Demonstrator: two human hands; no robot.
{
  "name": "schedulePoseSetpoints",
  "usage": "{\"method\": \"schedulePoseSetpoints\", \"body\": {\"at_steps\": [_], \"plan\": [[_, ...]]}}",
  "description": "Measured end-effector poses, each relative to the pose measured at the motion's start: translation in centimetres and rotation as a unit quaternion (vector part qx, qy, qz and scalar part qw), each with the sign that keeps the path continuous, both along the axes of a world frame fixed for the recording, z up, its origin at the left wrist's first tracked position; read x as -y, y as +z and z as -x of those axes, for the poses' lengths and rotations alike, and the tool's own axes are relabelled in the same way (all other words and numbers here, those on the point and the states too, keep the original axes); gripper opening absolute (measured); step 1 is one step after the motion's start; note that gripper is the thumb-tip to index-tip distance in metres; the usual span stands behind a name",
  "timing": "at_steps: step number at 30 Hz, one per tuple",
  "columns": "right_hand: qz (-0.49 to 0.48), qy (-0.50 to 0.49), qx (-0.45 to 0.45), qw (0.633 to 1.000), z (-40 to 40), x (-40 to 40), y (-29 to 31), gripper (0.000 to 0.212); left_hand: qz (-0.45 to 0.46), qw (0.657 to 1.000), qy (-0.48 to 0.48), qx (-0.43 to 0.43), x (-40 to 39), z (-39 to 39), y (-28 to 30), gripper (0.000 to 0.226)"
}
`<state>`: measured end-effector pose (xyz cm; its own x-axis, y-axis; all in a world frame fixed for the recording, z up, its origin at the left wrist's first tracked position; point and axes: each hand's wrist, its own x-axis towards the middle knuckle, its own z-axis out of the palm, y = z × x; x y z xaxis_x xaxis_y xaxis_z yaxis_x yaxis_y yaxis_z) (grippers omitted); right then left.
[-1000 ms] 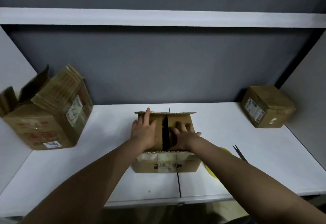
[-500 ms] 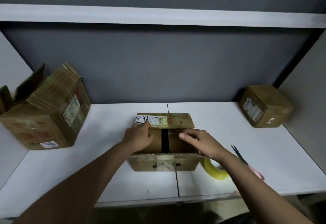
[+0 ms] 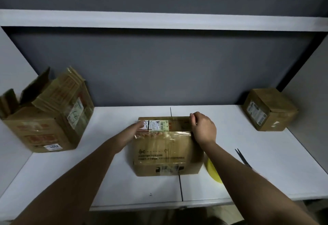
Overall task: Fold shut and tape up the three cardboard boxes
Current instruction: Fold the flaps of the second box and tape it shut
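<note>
While both hands work its top, the middle cardboard box sits at the centre of the white table, straddling the table's dark seam, near the front edge. Item: used corrugated carton, old tape and shipping label on its flaps; judged light and fairly stiff in the walls, but limp and springy at the worn flap creases, so best taken at the flap edges near the corners. Near flap folded over the opening; far flap lying beyond it, a gap showing between the two. Left hand: fingers fairly straight, resting at the left end where the flaps meet. Right hand: fingers curled, pinching the far flap's right corner. Also present: open box, far left; closed box, far right; yellow tape roll and scissors, right of the middle carton.
</note>
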<state>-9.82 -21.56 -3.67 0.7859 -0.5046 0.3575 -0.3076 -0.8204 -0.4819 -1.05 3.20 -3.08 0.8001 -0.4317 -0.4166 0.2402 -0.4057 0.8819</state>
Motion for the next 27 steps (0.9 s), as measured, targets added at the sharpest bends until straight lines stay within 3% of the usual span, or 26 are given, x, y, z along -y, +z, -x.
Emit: {"method": "schedulePoseSetpoints", "body": {"at_steps": [3,6,8,10,13,15,18,20,22,25,27], "plan": [[-0.225,-0.046,-0.041,0.972,-1.1,-0.1,-1.6,0.035,-0.002,0.992,0.052,0.112,1.1,0.6,-1.8,0.013],[-0.511,-0.039,0.029,0.858,-0.8,0.3,-2.4,0.027,-0.029,0.972,0.125,0.196,1.0,1.3,-3.6,0.010],[-0.599,0.019,0.047,0.799,0.0,0.3,-2.6,0.026,-0.093,0.951,0.149,0.255,0.8,1.6,-4.6,0.013],[-0.560,0.058,0.021,0.826,0.9,0.1,-3.2,0.029,-0.143,0.929,0.159,0.302,0.9,2.1,-5.4,0.019],[-0.353,0.082,-0.003,0.932,1.9,-0.2,-5.0,0.022,-0.133,0.908,0.160,0.363,0.9,3.1,-6.1,0.019],[-0.304,0.085,0.010,0.949,2.8,-0.7,-5.8,0.025,-0.123,0.894,0.140,0.406,0.3,3.9,-6.7,0.019],[-0.334,0.074,0.026,0.939,3.8,-1.2,-6.1,0.020,-0.120,0.888,0.096,0.432,-0.9,4.5,-7.7,0.023],[-0.394,0.067,0.025,0.916,4.5,-1.4,-6.1,0.018,-0.066,0.916,0.084,0.386,-1.3,4.9,-8.2,0.025],[-0.501,0.079,0.019,0.862,5.2,-1.9,-5.6,0.022,0.033,0.959,0.095,0.265,-1.3,5.5,-7.9,0.027],[-0.628,0.118,0.014,0.769,6.0,-2.1,-5.2,0.034,0.098,0.975,0.108,0.170,-1.6,6.2,-7.5,0.028],[-0.639,0.123,0.008,0.759,6.3,-2.2,-5.2,0.036,0.095,0.975,0.105,0.171,-1.9,6.5,-7.5,0.029]]}}
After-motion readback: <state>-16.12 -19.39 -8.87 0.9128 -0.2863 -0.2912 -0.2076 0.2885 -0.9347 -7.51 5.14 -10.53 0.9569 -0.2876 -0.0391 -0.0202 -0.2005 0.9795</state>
